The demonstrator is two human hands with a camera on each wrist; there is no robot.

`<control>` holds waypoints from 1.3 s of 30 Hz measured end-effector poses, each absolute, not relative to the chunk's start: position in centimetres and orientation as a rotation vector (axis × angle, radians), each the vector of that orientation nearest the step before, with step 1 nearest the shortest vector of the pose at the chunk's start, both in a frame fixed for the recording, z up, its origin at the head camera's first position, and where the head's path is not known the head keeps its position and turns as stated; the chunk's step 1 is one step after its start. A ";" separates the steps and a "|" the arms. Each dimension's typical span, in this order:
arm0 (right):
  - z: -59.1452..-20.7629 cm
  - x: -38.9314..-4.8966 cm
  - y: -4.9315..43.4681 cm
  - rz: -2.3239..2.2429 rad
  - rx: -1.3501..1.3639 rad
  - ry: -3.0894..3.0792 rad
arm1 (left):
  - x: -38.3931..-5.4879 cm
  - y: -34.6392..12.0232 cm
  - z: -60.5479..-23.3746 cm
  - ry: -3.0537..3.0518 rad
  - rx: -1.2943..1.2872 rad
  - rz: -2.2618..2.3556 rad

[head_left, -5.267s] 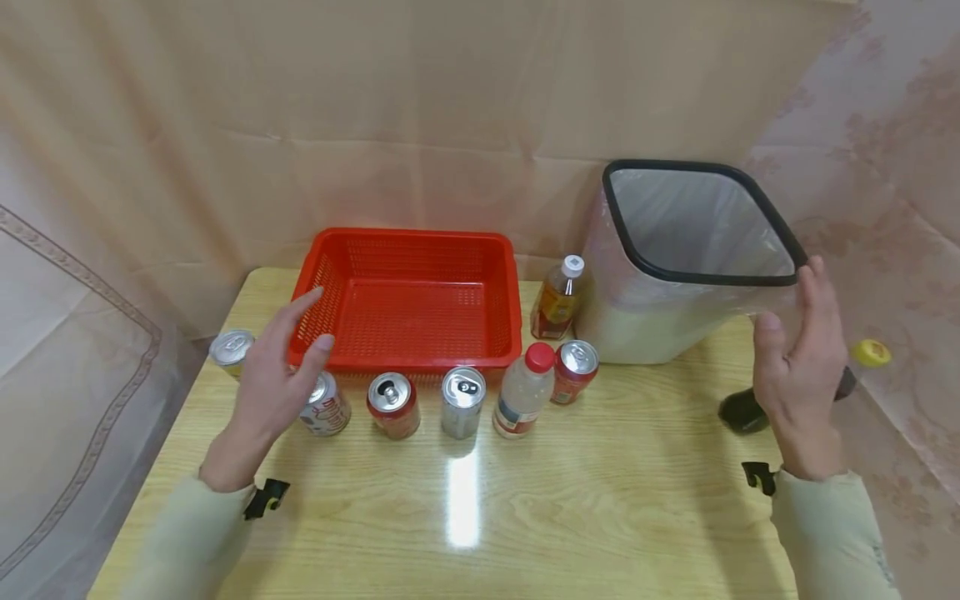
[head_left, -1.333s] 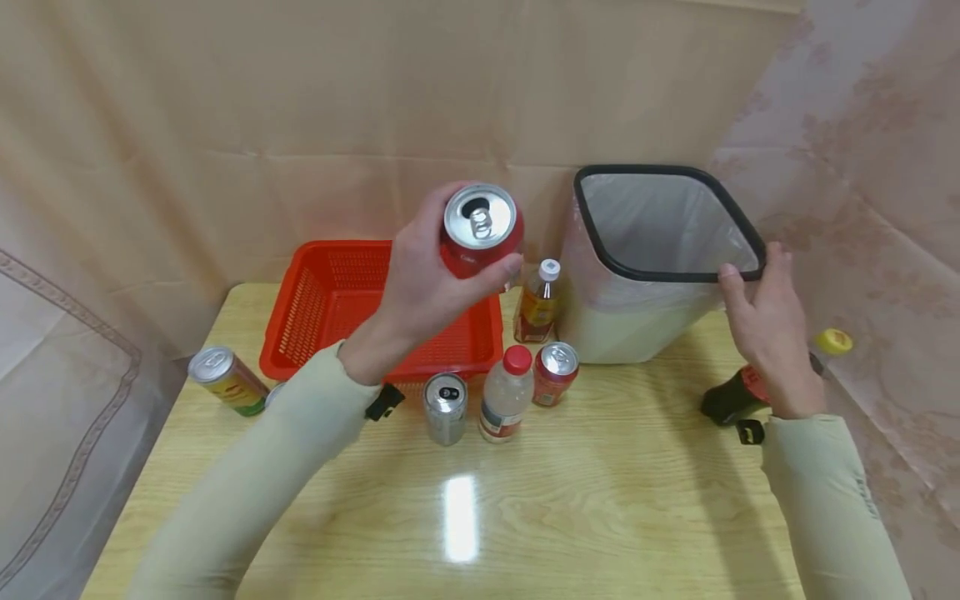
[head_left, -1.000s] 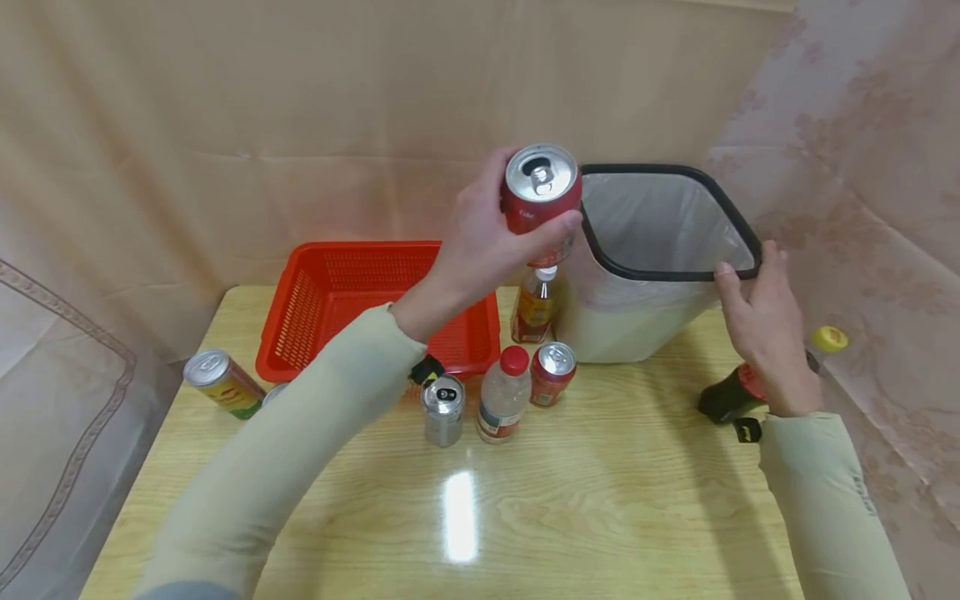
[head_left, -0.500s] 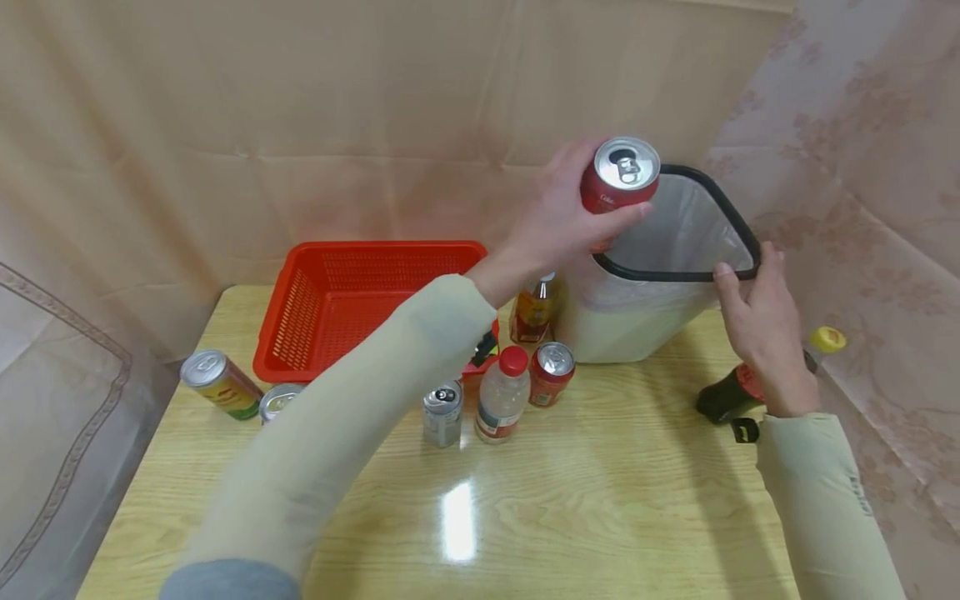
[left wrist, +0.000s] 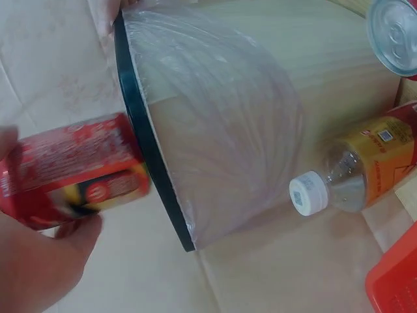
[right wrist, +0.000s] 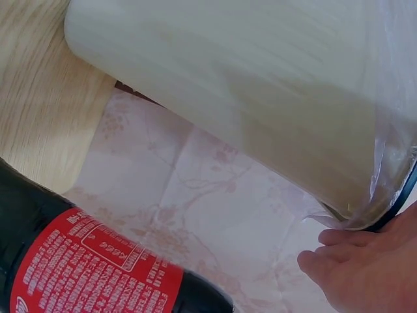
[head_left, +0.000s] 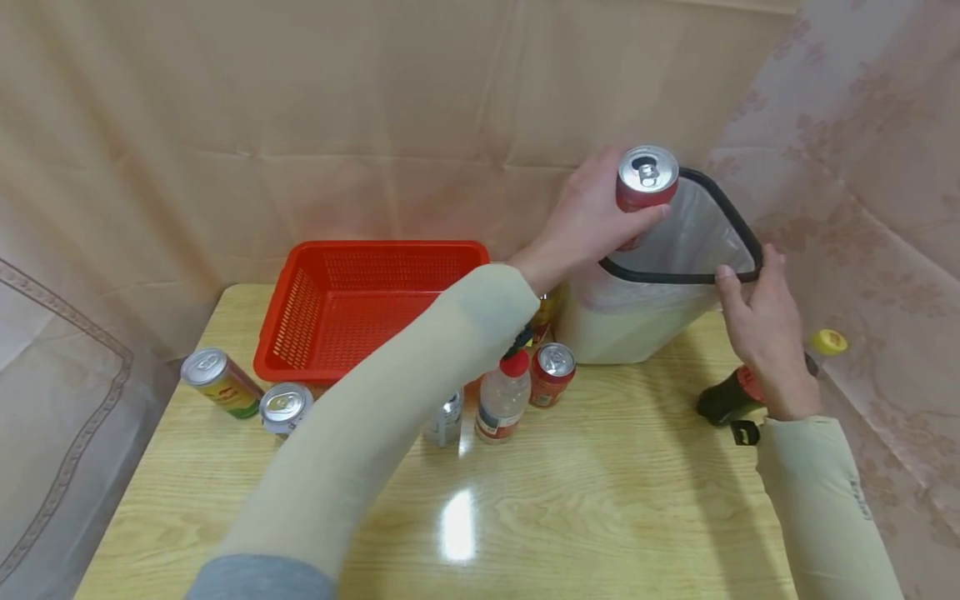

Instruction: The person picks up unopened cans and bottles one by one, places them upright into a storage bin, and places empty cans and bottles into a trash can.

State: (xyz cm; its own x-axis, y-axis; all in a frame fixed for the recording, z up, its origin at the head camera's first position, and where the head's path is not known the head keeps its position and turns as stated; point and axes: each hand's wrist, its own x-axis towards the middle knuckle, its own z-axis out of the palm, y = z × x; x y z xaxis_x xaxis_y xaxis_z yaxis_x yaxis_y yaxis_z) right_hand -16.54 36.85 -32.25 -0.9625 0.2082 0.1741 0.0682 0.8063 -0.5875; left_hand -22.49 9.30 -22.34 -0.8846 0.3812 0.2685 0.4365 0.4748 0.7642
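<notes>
Pale wood surface [head_left: 585, 517] is lying nearest me, my left sleeve [head_left: 390, 383] crossing above it and partly hiding a silver can [head_left: 447, 425]. Yellow can [head_left: 228, 387] and white-topped can [head_left: 285, 406] are sitting off left; red-capped bottle [head_left: 501, 408] is standing just beside a small red can [head_left: 551, 382]. Red basket [head_left: 390, 247] is sitting behind these, left of an amber bottle [left wrist: 388, 163]. Dark bottle [head_left: 727, 396] is sitting by my right hand [head_left: 768, 337], which is pinching the bin [head_left: 615, 325] at its near right corner, probably steadying it. Left hand [head_left: 588, 212] is gripping an open red can [head_left: 648, 179] round its side, holding it roughly upright over the left part of the bin's mouth; can't tell if it's touching the rim. Tab hole is showing, so I'm guessing empty, light. Thin metal: likely denting under a hard squeeze, maybe slippery if wet. I'm favouring the mid-wall for hold, staying off the sharp opening. Beige cloth [head_left: 375, 100] is hanging behind everything.
</notes>
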 end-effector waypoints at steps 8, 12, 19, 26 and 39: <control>-32.2 -16.4 37.0 0.911 -0.245 -2.776 | -22.9 11.2 -22.3 -2.910 -0.689 -1.029; -32.3 -16.5 36.8 0.896 -0.230 -2.775 | -22.9 11.5 -23.0 -2.995 -0.677 -0.884; -32.4 -16.5 36.7 0.897 -0.218 -2.792 | -23.3 10.7 -24.1 -2.999 -0.772 -0.905; -32.3 -16.6 36.8 0.894 -0.208 -2.794 | -22.9 8.7 -24.4 -2.887 -0.860 -0.878; -32.4 -16.6 37.5 0.914 -0.191 -2.771 | -20.5 3.5 -25.1 -2.495 -1.016 -0.442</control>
State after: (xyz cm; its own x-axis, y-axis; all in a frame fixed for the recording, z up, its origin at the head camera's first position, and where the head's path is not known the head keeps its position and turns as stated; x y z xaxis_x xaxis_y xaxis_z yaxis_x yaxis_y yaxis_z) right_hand -16.62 37.48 -32.40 -0.9680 0.1900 0.1639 0.0553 0.7986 -0.5993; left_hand -20.55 3.48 -25.15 -0.6509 0.5870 0.4814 0.7166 0.6844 0.1346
